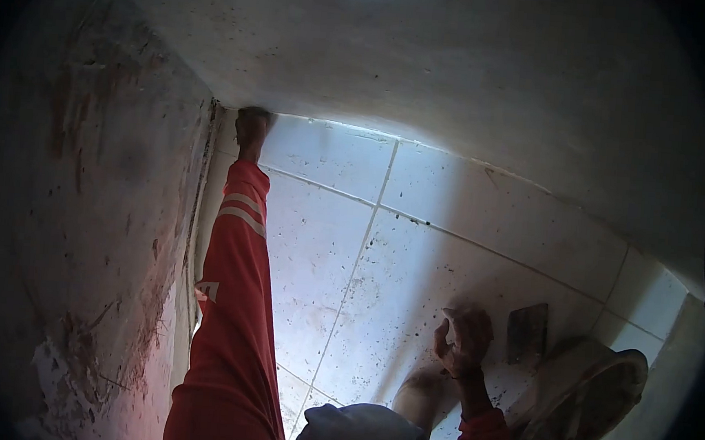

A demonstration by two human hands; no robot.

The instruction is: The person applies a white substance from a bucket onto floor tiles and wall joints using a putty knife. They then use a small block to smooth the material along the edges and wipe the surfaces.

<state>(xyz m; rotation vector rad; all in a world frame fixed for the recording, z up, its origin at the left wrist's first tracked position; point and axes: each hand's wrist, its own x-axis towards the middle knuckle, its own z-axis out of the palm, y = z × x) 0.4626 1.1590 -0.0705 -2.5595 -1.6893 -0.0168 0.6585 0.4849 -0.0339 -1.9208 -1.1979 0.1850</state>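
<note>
My left hand, at the end of a stretched red sleeve, is down in the far left corner where the tiled floor meets the walls. Its fingers are bunched and dark; I cannot tell what is in them. Close to my knee, my right hand hovers over the tiles, fingers loosely curled, thumb apart, nothing between them. Just right of it lies a dark flat rectangular piece. Beyond that sits a round, dirty bucket, its mouth facing up and its inside in shadow.
A stained, peeling wall rises close on the left. Ahead, a plain grey wall runs along the floor's far edge. Dark crumbs are scattered over the white tiles. My knee shows at the bottom.
</note>
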